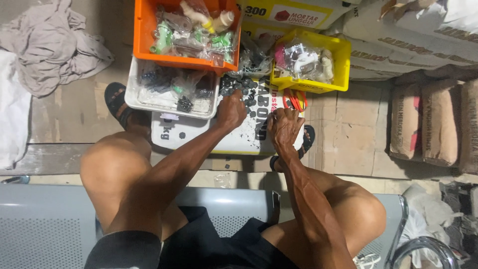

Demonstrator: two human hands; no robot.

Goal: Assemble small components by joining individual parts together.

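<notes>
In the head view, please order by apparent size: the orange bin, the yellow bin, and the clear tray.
1. Orange bin, though cut off by the frame edge
2. Clear tray, looks nearly alike, so unsure
3. Yellow bin

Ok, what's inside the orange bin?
The orange bin holds clear plastic bags of small fittings: green ones and cream pipe pieces show on top. Whatever lies beneath the bags, and the bin's floor, is covered.

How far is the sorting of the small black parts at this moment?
Already bagged parts fill the orange bin, the yellow bin and the clear tray. In hand: the left hand reaches into the pile of loose black pieces on the white sack, and the right hand pinches something too small to identify. That loose pile still looks unsorted.
</notes>
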